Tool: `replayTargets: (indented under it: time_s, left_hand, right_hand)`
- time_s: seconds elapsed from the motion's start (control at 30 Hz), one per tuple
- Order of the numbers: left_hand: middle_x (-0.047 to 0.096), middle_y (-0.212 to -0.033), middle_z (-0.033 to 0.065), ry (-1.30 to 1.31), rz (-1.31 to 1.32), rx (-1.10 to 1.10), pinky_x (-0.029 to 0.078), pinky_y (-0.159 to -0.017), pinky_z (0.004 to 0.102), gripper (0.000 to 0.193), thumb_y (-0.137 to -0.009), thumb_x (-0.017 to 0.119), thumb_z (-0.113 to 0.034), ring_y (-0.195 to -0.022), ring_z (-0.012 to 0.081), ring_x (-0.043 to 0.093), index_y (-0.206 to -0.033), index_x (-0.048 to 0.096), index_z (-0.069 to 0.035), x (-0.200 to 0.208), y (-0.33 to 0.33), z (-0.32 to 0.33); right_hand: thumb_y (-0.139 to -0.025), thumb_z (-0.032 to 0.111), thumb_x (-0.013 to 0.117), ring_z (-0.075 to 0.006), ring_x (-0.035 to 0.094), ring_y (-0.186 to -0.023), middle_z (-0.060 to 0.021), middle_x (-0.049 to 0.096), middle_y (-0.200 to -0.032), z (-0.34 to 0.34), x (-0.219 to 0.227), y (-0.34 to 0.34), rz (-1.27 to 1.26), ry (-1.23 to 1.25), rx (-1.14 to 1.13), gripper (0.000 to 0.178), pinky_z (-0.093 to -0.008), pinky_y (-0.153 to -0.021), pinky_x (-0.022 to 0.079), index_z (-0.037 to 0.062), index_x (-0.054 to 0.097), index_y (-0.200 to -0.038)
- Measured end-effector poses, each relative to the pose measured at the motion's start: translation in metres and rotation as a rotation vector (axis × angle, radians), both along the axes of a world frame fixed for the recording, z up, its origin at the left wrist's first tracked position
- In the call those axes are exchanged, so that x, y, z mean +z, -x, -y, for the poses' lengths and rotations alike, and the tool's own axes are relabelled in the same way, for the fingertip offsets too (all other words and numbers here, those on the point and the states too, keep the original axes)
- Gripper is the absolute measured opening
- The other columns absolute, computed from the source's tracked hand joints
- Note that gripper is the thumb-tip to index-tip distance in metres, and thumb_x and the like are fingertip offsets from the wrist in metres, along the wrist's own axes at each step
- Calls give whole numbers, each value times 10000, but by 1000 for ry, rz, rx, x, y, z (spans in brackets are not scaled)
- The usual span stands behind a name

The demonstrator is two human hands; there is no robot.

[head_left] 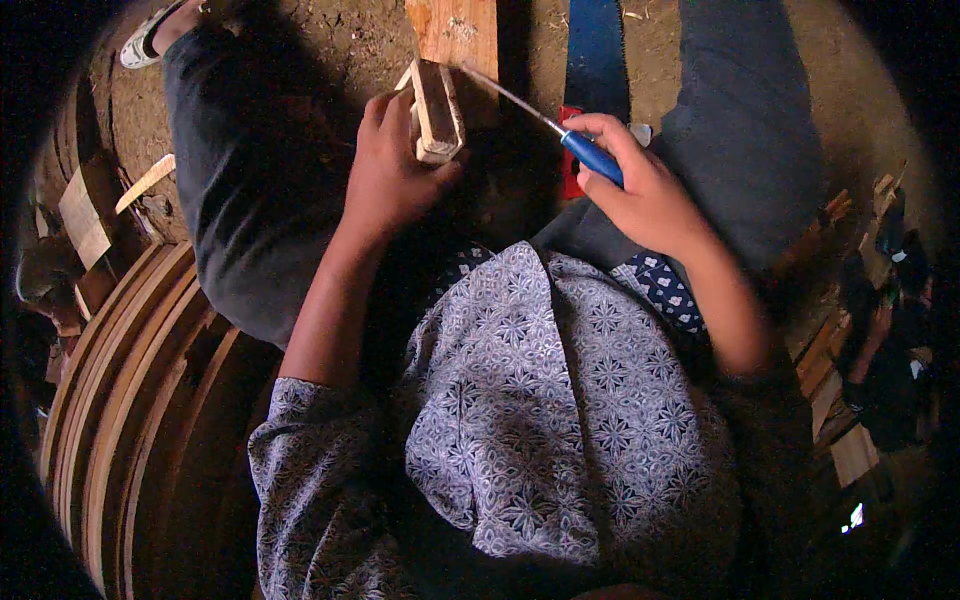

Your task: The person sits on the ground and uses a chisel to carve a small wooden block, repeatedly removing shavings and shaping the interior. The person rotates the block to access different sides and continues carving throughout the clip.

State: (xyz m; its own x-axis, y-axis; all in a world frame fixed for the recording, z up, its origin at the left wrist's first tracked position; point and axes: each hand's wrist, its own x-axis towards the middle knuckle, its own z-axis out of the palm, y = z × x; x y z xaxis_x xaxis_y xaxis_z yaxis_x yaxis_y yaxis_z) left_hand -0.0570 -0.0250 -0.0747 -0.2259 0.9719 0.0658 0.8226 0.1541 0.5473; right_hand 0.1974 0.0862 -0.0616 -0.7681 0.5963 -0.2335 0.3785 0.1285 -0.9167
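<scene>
The left hand (390, 175) is wrapped around a small block of pale wood (437, 112), squared off and rough-sawn, its end grain and a darker slot or seam facing up. The fingers curl over the near side and the thumb presses the right face, so the grip is closed tight on the block. Just beyond that grip a wider orange-brown plank (455, 30) runs up out of view, and the block seems to lean against it, though I cannot tell whether they touch.

The right hand (640, 190) is closed around the smooth blue handle (592, 157) of a slender tool. Its thin grey metal shaft (505, 95) slants up and left from the fist to the top edge of the block. The tip is too fine to make out.

Beyond the right grip lies a flat blue strip (597, 45) with a red patch below it, half hidden by the hand. The ground is packed brown earth (340, 40). Dark trouser legs (745, 110) spread to either side of both hands. Left of the left forearm, curved thin wooden strips (130, 390) lie stacked in arcs. The right edge is deep in shadow, with wood offcuts (835, 385) barely readable.
</scene>
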Motion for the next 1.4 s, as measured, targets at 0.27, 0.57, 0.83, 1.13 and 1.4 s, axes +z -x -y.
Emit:
replayTargets:
  time_s: [0.27,0.57,0.83,1.13,1.4]
  left_hand:
    - [469,-1229,230,79,-8,5,410,-971,480,753,-632,764,-174,-1144,429,435,-1272,413,11,1,-19,6]
    - [425,-1276,240,-137,283,-84,344,-1037,447,812,-612,706,-113,-1199,412,394,-1338,366,17,8,-15,15]
    - [365,-1301,236,-128,198,-63,354,-996,461,919,-588,744,-105,-1201,409,371,-1391,310,4,48,-68,7]
    - [352,-1355,231,-175,339,28,271,-1057,476,899,-595,735,-194,-1255,412,298,-1374,337,14,45,-98,17]
    - [366,-1327,220,-253,364,-30,351,-1002,458,797,-622,728,-145,-1194,405,382,-1327,398,23,36,-81,15]
  right_hand:
    - [-886,178,577,-284,620,-890,-165,632,-993,10,-12,1,-2,-136,169,394,-376,-819,482,63,514,-1257]
    - [-909,246,582,-92,519,-537,-31,571,-797,-2,-7,1,80,500,-105,284,-248,-455,414,87,523,-1136]
    - [-871,356,683,-43,476,-485,23,574,-750,16,23,48,-293,466,-390,374,-207,-409,367,68,571,-1081]
    - [-907,306,638,-59,536,-778,20,584,-843,19,21,54,-430,558,-386,263,-219,-697,439,65,567,-985]
    - [-919,269,623,-58,530,-811,18,582,-871,22,21,67,-431,436,-409,235,-227,-716,444,56,564,-1001]
